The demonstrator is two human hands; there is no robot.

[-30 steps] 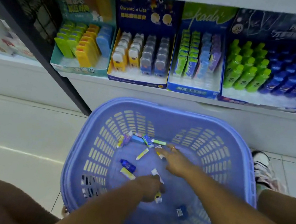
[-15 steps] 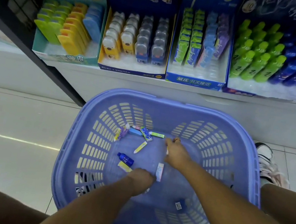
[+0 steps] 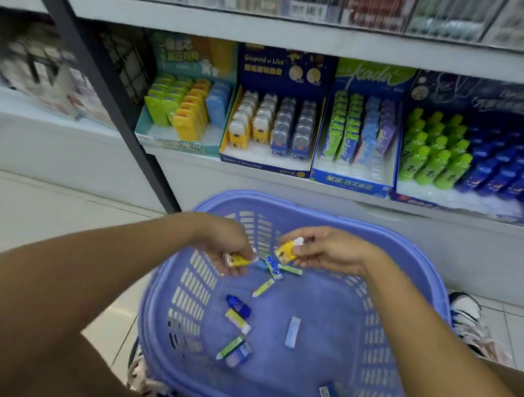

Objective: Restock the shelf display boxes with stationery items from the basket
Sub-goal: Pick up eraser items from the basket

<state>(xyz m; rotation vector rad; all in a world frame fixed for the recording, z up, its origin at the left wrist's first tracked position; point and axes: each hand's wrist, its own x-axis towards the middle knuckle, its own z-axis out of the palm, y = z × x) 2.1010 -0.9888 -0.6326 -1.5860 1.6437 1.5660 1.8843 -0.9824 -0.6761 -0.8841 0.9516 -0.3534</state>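
Pinching one yellow item (image 3: 238, 260), left hand (image 3: 222, 243) hovers over basket (image 3: 320, 211); right hand (image 3: 330, 254) pinches a second yellow item (image 3: 286, 252).

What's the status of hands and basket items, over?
Left hand pinches a small yellow packet. Right hand pinches a second yellow packet. Both over the purple plastic basket, more packets loose inside. Nothing blocks the shelf display boxes.

**Lilac basket, bright stock**

The basket (image 3: 290, 204) is lilac-blue, its walls patterned with pale slots. Two erasers (image 3: 286, 251) are yellow and white. A teal box (image 3: 176, 145) holds green, yellow and blue pieces. The bottles (image 3: 432, 156) are lime green beside royal blue.
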